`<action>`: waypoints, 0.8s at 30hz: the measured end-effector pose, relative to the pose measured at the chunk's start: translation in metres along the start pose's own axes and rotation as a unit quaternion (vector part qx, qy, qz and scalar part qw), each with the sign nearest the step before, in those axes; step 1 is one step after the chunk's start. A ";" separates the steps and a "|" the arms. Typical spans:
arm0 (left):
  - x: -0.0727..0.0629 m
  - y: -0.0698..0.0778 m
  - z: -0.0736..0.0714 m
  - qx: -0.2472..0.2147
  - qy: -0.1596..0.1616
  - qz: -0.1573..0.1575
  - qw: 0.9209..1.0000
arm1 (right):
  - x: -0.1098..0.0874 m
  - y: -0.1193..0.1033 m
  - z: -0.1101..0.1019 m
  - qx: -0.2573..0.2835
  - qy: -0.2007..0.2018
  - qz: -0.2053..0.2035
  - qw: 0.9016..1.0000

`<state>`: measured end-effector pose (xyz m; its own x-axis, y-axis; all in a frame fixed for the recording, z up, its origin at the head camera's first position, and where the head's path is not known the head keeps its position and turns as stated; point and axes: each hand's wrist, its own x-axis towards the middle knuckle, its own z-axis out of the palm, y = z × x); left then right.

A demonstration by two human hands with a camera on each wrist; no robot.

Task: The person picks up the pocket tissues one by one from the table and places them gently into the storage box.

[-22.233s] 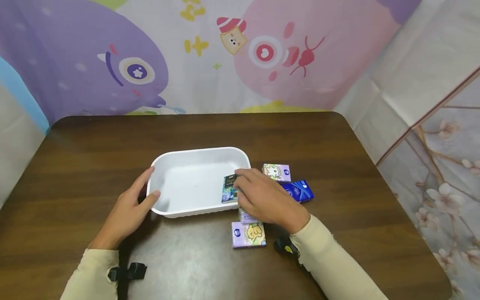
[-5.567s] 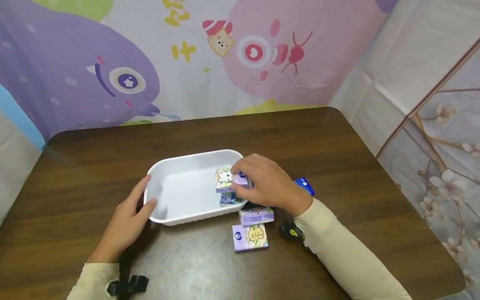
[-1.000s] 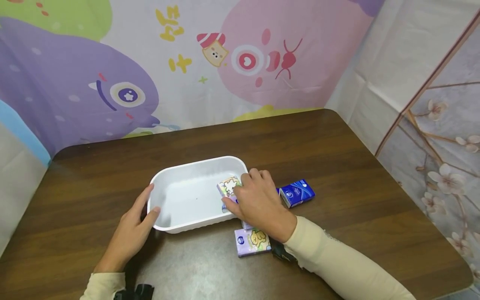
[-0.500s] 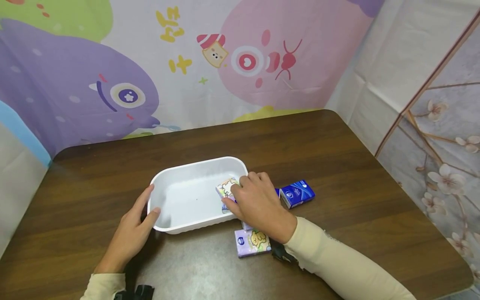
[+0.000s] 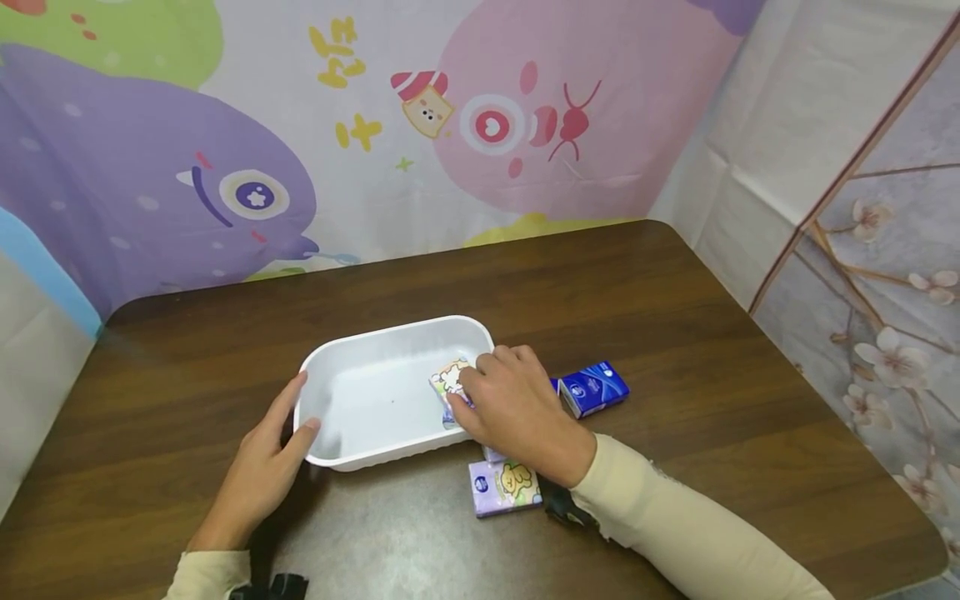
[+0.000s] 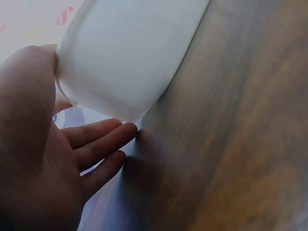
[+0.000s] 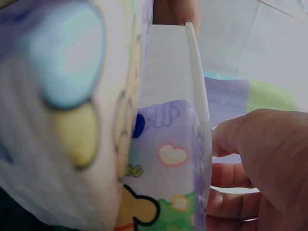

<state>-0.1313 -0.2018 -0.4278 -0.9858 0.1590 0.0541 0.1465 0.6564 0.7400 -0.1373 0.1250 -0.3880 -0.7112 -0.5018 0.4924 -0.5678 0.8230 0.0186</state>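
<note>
My left hand (image 5: 258,467) holds the left end of a white plastic tray (image 5: 352,400), thumb and index finger at the rim. In the left wrist view, its other fingers (image 6: 106,144) lie straight along the tray's outer wall. Across the right end of the tray reaches my right hand (image 5: 517,404). Its bent fingers and thumb hold a small tissue packet (image 5: 447,380) with a white cartoon animal, partly covered by the hand. Under that packet shows a blue edge of a darker packet (image 5: 449,420).
Right of the tray lies a blue tissue packet (image 5: 595,388), with another blue edge beside it. In front, a purple packet with a yellow bear (image 5: 506,488) lies on the brown table (image 5: 390,533). A second purple packet (image 5: 492,454) is mostly hidden under my right wrist.
Earlier, my right hand had the dark packet at the tray's right end, then brought the white-animal packet over it. In the last second that packet shifts slightly left. My left hand stays on the tray.
</note>
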 end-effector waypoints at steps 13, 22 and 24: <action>-0.003 -0.001 -0.001 0.001 -0.002 -0.007 1.000 | 0.004 0.004 -0.010 0.040 -0.003 0.012 0.999; -0.002 0.000 0.001 0.001 0.008 0.008 1.000 | 0.005 0.011 -0.016 0.035 -0.010 0.024 0.999; -0.002 0.001 0.002 -0.001 0.008 0.009 1.000 | 0.005 0.012 -0.017 0.036 -0.011 0.027 0.999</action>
<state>-0.1295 -0.2004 -0.4285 -0.9843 0.1584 0.0779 0.1636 0.6520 0.7404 -0.1405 0.1368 -0.3704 -0.7499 -0.4634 0.4722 -0.5563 0.8280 -0.0710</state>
